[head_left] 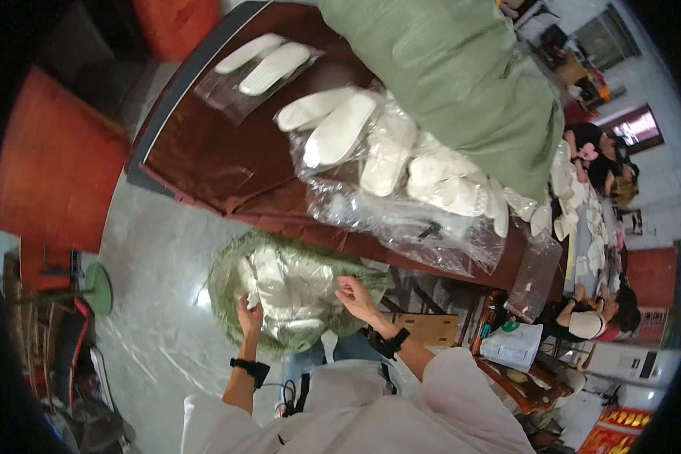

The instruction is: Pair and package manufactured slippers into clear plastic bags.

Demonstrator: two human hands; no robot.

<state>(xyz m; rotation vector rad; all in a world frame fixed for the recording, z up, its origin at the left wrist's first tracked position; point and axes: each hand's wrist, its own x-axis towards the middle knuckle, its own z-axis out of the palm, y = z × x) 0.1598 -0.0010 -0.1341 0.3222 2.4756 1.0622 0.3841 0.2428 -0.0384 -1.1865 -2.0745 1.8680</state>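
Observation:
An open green woven sack (227, 265) stands on the floor in front of me, filled with clear bags of white slippers (291, 287). My left hand (248, 314) reaches into the sack at its left side and touches a bagged slipper; whether it grips it I cannot tell. Over the sack's right rim, my right hand (356, 296) hovers with fingers loosely curled, holding nothing. Both wrists carry black bands.
A dark brown table (204, 159) beyond the sack carries bagged white slipper pairs (261, 64), a heap of them in clear plastic (401, 163) and a large green sack (461, 83). Other people (598, 314) sit at the right. Red chairs (53, 174) stand left.

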